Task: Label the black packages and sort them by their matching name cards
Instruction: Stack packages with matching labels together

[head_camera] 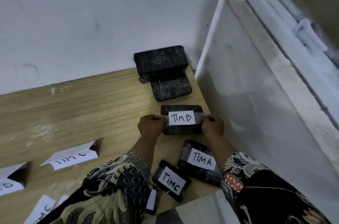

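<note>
**Taping the TIM B label down**

The TIM B label (182,118), a white slip with handwritten letters, lies across the top of a black package (181,130) on the wooden floor, close to the white panel (256,95) on the right. A strip of clear tape (199,116) seems to run over the slip, its ends reaching past the paper on both sides. The left hand (150,126) pinches the strip's left end and the right hand (212,125) pinches its right end, fingers curled, holding it taut over the package.

Judging from this, the labelling step is in hand for this package and sorting has not begun for it. The next move calls for lowering the tape flat, pressing it from the middle outward so the slip sits straight and the ends stick to the wrap, then letting go.

Nearer the person lie two packages already labelled: TIM A (201,161) and, just left of it, TIM C (171,180). A third slip on a package (153,200) shows partly under the left sleeve; its writing is hidden. Beyond, against the wall, a stack of bare packages (161,62) waits, with another bare package (171,89) in front of it.

To the left stand folded name cards: one reading TIM C (71,158), and another cut off at the edge (11,183). A further slip (43,209) lies at the bottom left.
</note>
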